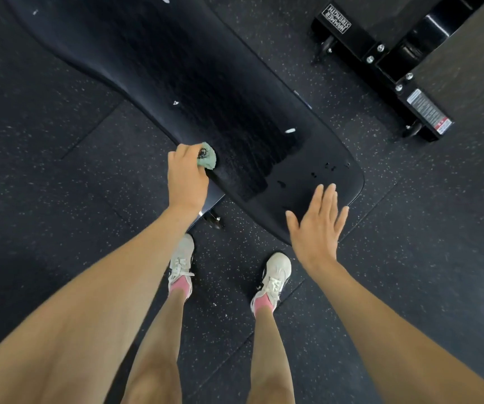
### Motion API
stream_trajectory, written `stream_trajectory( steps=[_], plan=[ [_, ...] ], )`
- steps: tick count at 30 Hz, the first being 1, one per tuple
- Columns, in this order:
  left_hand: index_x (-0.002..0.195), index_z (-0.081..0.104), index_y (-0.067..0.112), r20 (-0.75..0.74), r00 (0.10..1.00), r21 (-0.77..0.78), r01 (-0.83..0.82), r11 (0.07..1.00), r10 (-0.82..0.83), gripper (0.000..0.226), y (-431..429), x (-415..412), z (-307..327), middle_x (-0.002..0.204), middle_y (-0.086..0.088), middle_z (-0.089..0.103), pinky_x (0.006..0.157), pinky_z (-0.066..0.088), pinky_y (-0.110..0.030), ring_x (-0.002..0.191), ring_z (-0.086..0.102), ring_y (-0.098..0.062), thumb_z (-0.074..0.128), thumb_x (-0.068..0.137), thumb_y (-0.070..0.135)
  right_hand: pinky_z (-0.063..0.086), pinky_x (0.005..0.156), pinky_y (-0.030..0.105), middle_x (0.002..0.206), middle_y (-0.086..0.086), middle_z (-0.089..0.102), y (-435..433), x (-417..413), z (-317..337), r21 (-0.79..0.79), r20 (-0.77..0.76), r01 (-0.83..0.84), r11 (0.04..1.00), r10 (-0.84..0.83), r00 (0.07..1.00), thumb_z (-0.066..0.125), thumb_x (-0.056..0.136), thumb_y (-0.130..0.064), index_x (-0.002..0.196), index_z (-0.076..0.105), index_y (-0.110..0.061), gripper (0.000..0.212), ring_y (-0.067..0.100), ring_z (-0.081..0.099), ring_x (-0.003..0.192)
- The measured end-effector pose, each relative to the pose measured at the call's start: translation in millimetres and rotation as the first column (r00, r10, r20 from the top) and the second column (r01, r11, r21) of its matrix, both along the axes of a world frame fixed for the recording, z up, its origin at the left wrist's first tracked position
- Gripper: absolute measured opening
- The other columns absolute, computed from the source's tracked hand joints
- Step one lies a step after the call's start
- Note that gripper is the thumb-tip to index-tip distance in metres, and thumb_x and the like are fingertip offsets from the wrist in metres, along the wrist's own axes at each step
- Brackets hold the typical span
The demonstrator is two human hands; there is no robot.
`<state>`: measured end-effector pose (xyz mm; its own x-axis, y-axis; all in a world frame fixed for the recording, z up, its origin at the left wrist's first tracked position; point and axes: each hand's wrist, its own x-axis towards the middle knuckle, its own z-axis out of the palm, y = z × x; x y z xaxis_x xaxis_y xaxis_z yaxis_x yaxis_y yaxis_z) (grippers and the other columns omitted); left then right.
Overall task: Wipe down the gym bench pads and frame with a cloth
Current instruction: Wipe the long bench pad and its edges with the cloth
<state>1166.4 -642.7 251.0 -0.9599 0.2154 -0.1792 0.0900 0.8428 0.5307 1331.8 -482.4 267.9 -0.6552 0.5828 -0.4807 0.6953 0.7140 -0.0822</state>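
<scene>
Forearms, 2, nearest my view: left hand point(187, 176) grips balled green cloth point(207, 157) at bench pad point(205, 83) edge; right hand point(315, 228) flat-open, empty, over pad's near end. I judge mid-pad wiped wet, near end spotted, frame point(210, 205) pending.

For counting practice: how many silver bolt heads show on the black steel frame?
4 silver bolt heads on the black steel frame: two above its joint, two below. Others possibly hidden.

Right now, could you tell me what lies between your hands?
In the head view, only the pad, with a wet patch and dark drops, lies between the left hand and right hand.
</scene>
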Motion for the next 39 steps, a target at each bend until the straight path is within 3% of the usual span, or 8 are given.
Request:
stream_trajectory(
  steps=[6,13,17,20,23,30,36,39],
  plan=[
    [0.114,0.063,0.003,0.002,0.992,0.051,0.128,0.99,-0.128,0.041,24.0,64.9,0.2,0.097,-0.011,0.058,0.077,0.042,-0.035,0.093,0.045,-0.029,0.054,0.079,-0.017,-0.01,0.117,0.042,0.161,0.015,-0.008,10.2,14.2,-1.5,-0.041,0.022,0.015,0.999,-0.014,1.0,0.036,0.1,-0.049,0.152,-0.005,-0.004,0.08,0.025,-0.006,0.149],
    [0.118,0.063,0.004,0.126,0.916,0.162,0.359,0.919,-0.38,0.042,30.0,103.8,4.9,0.102,-0.009,0.06,0.084,0.046,-0.033,0.097,0.05,-0.026,0.058,0.08,-0.013,-0.012,0.117,0.043,0.161,0.013,0.007,12.4,21.1,3.0,-0.047,-0.004,0.021,0.999,-0.021,1.0,0.037,0.102,-0.033,0.152,0.002,-0.003,0.068,0.022,0.006,0.149],
    [0.115,0.065,0.003,0.068,0.984,0.173,0.15,0.973,-0.164,0.039,26.1,74.4,8.6,0.099,-0.01,0.059,0.08,0.031,-0.018,0.094,0.046,-0.02,0.05,0.083,-0.013,-0.014,0.116,0.042,0.16,0.014,0.006,22.6,23.2,5.4,-0.035,-0.014,0.035,0.999,-0.035,0.999,0.042,0.099,-0.016,0.152,0.001,-0.002,0.069,0.022,0.019,0.146],
    [0.121,0.062,0.004,0.032,0.999,0.093,-0.01,0.996,0.007,0.04,29.7,66.0,1.3,0.108,-0.011,0.059,0.083,0.041,-0.028,0.1,0.046,-0.026,0.049,0.086,-0.011,-0.014,0.116,0.043,0.161,0.013,0.004,33.4,26.0,3.7,-0.064,-0.006,0.026,0.998,-0.026,1.0,0.042,0.096,-0.01,0.152,-0.001,-0.003,0.071,0.02,0.013,0.148],
    [0.122,0.061,0.004,-0.005,1.0,0.036,0.007,0.999,-0.006,0.041,44.7,89.3,-3.1,0.105,-0.013,0.059,0.08,0.046,-0.037,0.098,0.047,-0.031,0.053,0.084,-0.011,-0.012,0.116,0.04,0.162,0.009,0.004,41.9,29.2,1.3,-0.115,-0.012,0.011,0.993,-0.012,1.0,0.041,0.096,-0.007,0.153,-0.002,-0.006,0.071,0.017,0.012,0.148],
    [0.105,0.067,0.008,0.01,0.996,0.058,0.093,0.994,-0.093,0.048,76.1,162.9,-2.3,0.089,-0.007,0.059,0.061,0.047,-0.031,0.086,0.048,-0.026,0.067,0.064,-0.016,0.0,0.119,0.036,0.161,0.008,0.01,53.4,37.1,5.0,-0.119,-0.064,-0.081,0.99,0.074,0.995,0.044,0.086,0.006,0.153,0.006,-0.006,0.078,0.017,0.02,0.146],
    [0.101,0.068,0.008,0.101,0.961,0.153,0.242,0.958,-0.258,0.047,107.1,223.8,-2.2,0.093,-0.005,0.061,0.054,0.055,-0.035,0.086,0.053,-0.025,0.076,0.059,-0.011,0.003,0.12,0.033,0.159,0.007,0.02,59.2,36.7,8.7,-0.075,-0.067,-0.104,0.992,0.099,0.993,0.043,0.086,0.008,0.152,0.015,-0.008,0.074,0.017,0.042,0.132],
    [0.101,0.069,0.008,0.097,0.964,0.235,0.22,0.947,-0.248,0.047,116.1,240.3,1.4,0.095,-0.003,0.062,0.056,0.055,-0.032,0.088,0.053,-0.02,0.076,0.06,-0.014,0.01,0.12,0.032,0.154,0.008,0.033,64.9,33.7,8.4,-0.059,-0.104,-0.111,0.992,0.105,0.989,0.042,0.086,0.01,0.15,0.024,-0.007,0.068,0.021,0.047,0.127]
  ],
)
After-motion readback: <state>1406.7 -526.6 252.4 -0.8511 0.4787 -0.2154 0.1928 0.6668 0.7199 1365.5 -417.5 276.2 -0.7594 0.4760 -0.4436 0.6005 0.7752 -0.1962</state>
